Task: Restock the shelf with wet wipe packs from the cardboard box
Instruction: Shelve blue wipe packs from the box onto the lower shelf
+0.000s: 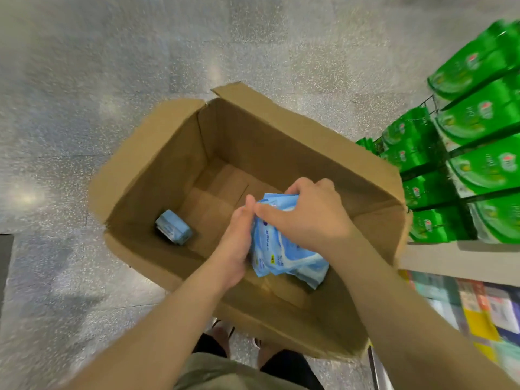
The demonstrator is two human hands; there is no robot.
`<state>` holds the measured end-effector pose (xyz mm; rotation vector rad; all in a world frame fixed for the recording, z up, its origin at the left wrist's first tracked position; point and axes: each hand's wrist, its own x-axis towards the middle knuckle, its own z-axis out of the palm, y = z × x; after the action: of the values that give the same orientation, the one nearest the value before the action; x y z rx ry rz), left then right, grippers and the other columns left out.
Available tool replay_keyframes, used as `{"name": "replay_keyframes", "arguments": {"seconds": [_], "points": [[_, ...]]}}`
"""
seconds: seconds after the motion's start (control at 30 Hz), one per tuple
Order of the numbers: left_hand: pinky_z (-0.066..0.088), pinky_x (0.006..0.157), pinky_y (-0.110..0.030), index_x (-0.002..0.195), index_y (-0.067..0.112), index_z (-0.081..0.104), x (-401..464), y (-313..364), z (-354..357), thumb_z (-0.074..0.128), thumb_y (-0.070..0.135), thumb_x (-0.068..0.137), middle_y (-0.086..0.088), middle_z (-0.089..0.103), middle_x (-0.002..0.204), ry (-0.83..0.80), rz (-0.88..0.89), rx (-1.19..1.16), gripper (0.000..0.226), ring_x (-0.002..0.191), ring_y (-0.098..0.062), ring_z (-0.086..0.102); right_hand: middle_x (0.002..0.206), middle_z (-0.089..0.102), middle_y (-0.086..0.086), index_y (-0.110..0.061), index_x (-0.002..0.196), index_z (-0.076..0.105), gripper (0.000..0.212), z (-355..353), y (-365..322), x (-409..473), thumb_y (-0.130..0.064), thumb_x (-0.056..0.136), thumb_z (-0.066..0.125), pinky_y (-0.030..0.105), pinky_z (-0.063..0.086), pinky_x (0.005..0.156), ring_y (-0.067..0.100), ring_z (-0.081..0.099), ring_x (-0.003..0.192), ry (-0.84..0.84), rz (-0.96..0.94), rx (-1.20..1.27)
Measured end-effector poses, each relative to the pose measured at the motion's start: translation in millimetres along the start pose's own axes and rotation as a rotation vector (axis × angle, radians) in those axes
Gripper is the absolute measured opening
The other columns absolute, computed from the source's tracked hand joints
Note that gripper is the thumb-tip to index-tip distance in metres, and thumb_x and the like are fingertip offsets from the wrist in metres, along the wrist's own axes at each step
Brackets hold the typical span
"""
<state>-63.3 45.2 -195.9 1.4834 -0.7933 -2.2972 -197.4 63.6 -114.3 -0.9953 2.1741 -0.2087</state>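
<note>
Both forearms bare, no sleeves, watch or rings. Olive-khaki shirt hem (225, 372) at 6 o'clock, black shorts (289, 364) below it, sandals (225, 329).

Looking down, I see both my hands inside the open cardboard box (157, 153): my right hand (306, 218) grips the top of a bunch of blue wet wipe packs (284, 249) while my left hand (237, 237) presses flat against their side. One more blue pack (173, 227) lies in the box's far-left corner, and green packages (478, 153) fill the shelf (450, 260) to my right.
</note>
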Motion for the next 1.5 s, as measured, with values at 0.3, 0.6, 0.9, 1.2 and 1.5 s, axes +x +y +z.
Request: {"name": "replay_keyframes", "arguments": {"seconds": [0.3, 0.6, 0.9, 1.2, 1.5], "points": [[0.055, 0.101, -0.053, 0.149, 0.010, 0.043, 0, -27, -4, 0.091, 0.073, 0.046, -0.017, 0.064, 0.138, -0.056, 0.037, -0.220, 0.130, 0.125, -0.037, 0.063, 0.098, 0.059, -0.006, -0.026, 0.101, 0.062, 0.041, 22, 26, 11, -0.066, 0.095, 0.053, 0.029, 0.047, 0.074, 0.005, 0.059, 0.082, 0.068, 0.023, 0.526], [0.063, 0.071, -0.039, 0.116, 0.018, 0.073, 12, -5, -37, 0.094, 0.064, 0.040, -0.010, 0.076, 0.111, -0.091, 0.114, -0.274, 0.091, 0.094, -0.025, 0.076, 0.140, 0.050, 0.021, -0.010, 0.139, 0.048, 0.073, 95, 177, 131, -0.055, 0.085, 0.069, 0.042, 0.039, 0.107, 0.039, 0.044, 0.133, 0.271, 0.618, 0.176], [0.062, 0.078, -0.038, 0.112, 0.023, 0.077, 17, 1, -77, 0.088, 0.061, 0.056, -0.002, 0.075, 0.110, -0.093, 0.270, -0.313, 0.068, 0.100, -0.020, 0.074, 0.137, 0.044, 0.018, -0.031, 0.126, 0.031, 0.075, 148, 231, 204, -0.059, 0.075, 0.079, 0.052, 0.050, 0.097, 0.041, 0.050, 0.122, 0.328, 0.612, 0.196], [0.062, 0.078, -0.037, 0.114, 0.020, 0.076, -2, 20, -76, 0.089, 0.063, 0.054, -0.005, 0.075, 0.110, -0.107, 0.217, -0.268, 0.074, 0.097, -0.021, 0.074, 0.141, 0.056, 0.008, -0.032, 0.148, 0.032, 0.092, 99, 192, 133, -0.054, 0.070, 0.077, 0.052, 0.031, 0.115, 0.037, 0.041, 0.134, 0.544, 0.501, 0.305], [0.062, 0.065, -0.035, 0.116, 0.015, 0.072, -46, 28, 16, 0.066, 0.042, 0.086, -0.011, 0.078, 0.107, -0.211, 0.001, -0.161, 0.041, 0.088, -0.023, 0.077, 0.126, 0.060, -0.013, -0.033, 0.143, 0.052, 0.073, -21, 131, -40, -0.042, 0.074, 0.073, 0.015, 0.047, 0.093, -0.003, 0.061, 0.105, 0.716, 0.106, 0.785]]}}
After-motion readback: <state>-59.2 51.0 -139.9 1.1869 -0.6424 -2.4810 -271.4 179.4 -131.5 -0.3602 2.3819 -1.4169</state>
